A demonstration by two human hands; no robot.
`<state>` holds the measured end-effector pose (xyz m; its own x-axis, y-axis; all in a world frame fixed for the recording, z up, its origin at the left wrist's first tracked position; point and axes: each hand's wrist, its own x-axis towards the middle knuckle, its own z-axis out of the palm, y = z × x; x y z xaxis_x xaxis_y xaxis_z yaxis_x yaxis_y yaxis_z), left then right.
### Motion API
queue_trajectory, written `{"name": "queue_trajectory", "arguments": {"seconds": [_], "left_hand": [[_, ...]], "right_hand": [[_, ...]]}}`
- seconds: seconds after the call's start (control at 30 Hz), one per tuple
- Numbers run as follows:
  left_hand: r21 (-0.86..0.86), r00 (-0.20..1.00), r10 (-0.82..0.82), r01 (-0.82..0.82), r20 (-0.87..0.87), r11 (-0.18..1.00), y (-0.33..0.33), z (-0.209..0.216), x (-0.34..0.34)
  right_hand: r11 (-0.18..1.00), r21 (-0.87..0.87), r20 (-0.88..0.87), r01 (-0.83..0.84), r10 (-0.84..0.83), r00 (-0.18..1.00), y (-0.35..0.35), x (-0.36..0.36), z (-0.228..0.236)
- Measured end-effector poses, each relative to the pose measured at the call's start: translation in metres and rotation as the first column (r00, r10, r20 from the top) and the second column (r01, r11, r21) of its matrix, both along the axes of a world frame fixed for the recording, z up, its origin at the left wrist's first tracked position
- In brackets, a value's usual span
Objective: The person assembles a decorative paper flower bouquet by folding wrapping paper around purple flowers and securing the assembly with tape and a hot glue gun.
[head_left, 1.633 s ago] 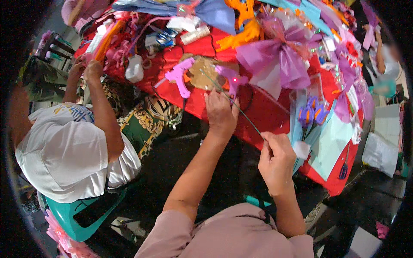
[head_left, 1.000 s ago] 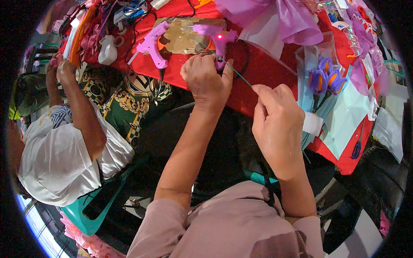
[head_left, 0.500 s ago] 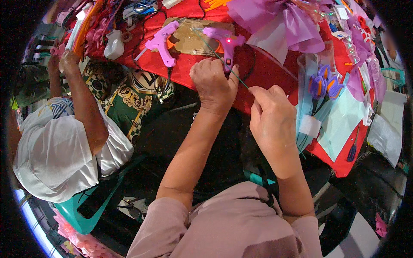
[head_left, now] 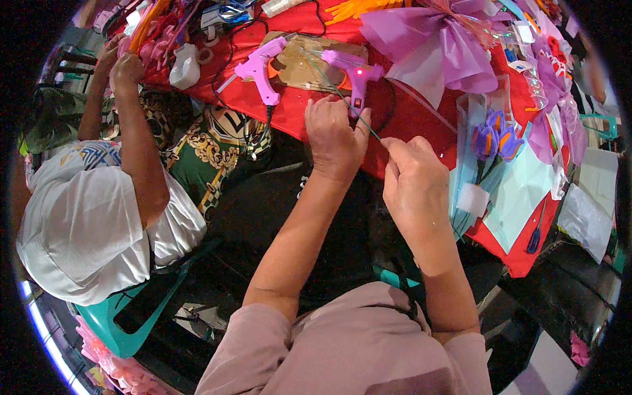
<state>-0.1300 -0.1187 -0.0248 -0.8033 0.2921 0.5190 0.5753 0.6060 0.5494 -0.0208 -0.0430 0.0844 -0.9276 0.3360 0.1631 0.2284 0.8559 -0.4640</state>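
A thin green stem [head_left: 320, 72] slants across the table in front of me. My right hand [head_left: 416, 181] pinches its near end between thumb and fingertips. My left hand [head_left: 336, 141] is curled palm-down at the table edge, with the stem passing between its thumb and index finger. Whether those fingers grip the stem or the handle just beyond them is hidden. That handle belongs to a pink-purple glue gun [head_left: 357, 72] with a lit red light. A second glue gun [head_left: 261, 69] lies to its left, and a stained board [head_left: 296, 69] is under their front ends.
Purple wrapping [head_left: 454, 59] spreads over the red-covered table [head_left: 408, 151] at the far right. Purple-orange flowers [head_left: 495, 137] rest on pale blue sheets [head_left: 517, 197] nearer me. On the left, a person in a white shirt [head_left: 85, 210] reaches toward coloured craft stems [head_left: 148, 29]. A white bottle [head_left: 184, 67] stands nearby.
The view has shifted slightly, moving the table things a little right and down. My right hand has come slightly closer to my left, still holding the stem. The neighbouring person's hands have shifted.
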Motion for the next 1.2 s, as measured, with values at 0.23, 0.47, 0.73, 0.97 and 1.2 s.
{"name": "queue_trajectory", "arguments": {"seconds": [0.23,0.47,0.73,0.97,1.2], "left_hand": [[0.038,1.0,0.003,-0.004,0.004,0.999,-0.001,-0.005,0.004],[0.074,0.999,0.027,-0.029,0.03,0.997,-0.018,0.01,0.015],[0.168,0.996,0.07,-0.078,0.052,0.983,-0.064,0.017,0.069],[0.18,0.981,0.096,-0.126,0.166,0.976,-0.102,0.015,0.095],[0.213,0.949,0.106,-0.174,0.297,0.961,-0.115,0.014,0.11]], "right_hand": [[0.978,-0.196,-0.051,0.065,-0.077,0.996,0.005,0.005,-0.013],[0.874,-0.462,-0.02,0.153,-0.182,0.983,0.006,0.024,-0.014],[0.953,-0.293,-0.026,0.073,-0.085,0.996,0.0,0.036,-0.011],[0.509,-0.826,0.225,0.242,-0.096,0.97,0.0,0.06,0.015],[0.143,-0.984,0.103,0.104,-0.011,0.995,-0.003,0.103,0.022]]}}
